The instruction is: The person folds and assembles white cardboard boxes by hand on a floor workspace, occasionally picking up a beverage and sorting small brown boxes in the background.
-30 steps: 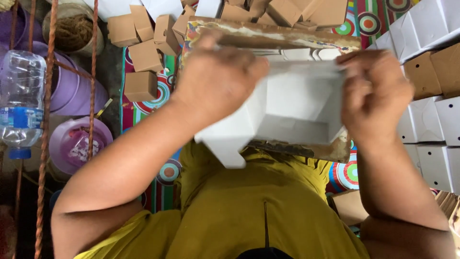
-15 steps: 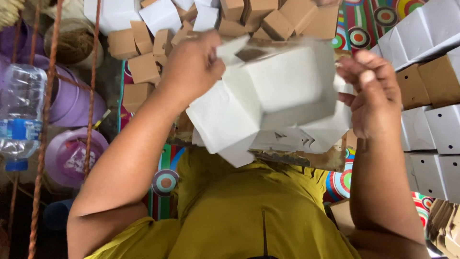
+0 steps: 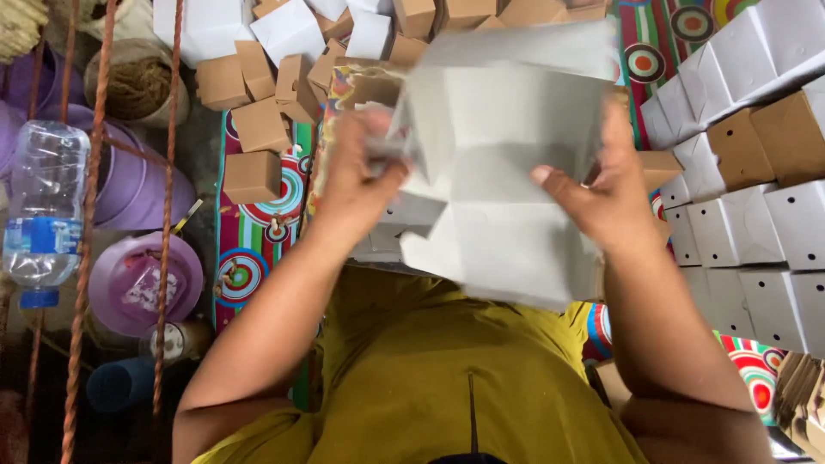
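Observation:
I hold a flat white cardboard box blank with fold creases up in front of my chest, both hands on it. My left hand grips its left edge, fingers curled around the card. My right hand grips the right side, thumb pressed on the front face. The sheet is motion-blurred and covers a stack of more blanks beneath it on my lap. My yellow shirt fills the lower middle.
Folded brown and white boxes lie piled at the top on a striped, circle-patterned mat. Rows of finished white and brown boxes stack at the right. At the left are purple tubs, a plastic bottle, ropes and a twine spool.
The half-formed white box has been opened out and lifted into a flatter sheet, higher in view. Both hands have shifted their grip to its side edges.

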